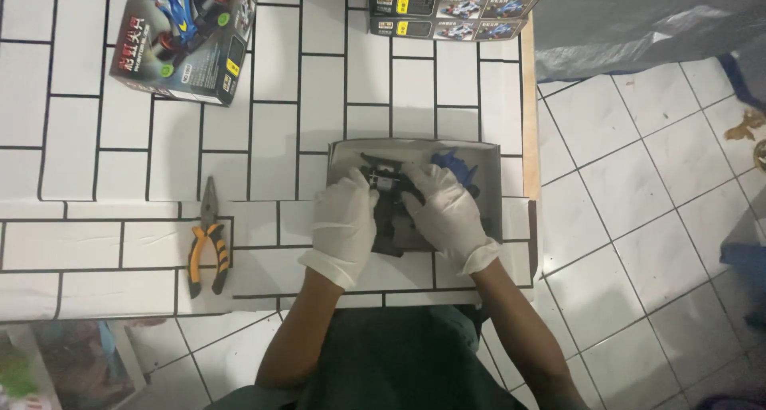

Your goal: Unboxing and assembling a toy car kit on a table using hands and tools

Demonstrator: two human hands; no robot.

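Two gloved hands, left hand point(345, 218), right hand point(447, 210), fingers gripping black toy chassis point(389, 206), pliers point(208, 238) left, boxes beyond.

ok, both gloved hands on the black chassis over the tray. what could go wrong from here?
1. Small parts could slip: the left hand and right hand both wear loose white gloves while pinching the black chassis.
2. The grey tray lies close to the table edge, so a nudge might send it or the blue part onto the floor.
3. The pliers lie near the table's front edge and could be knocked off.
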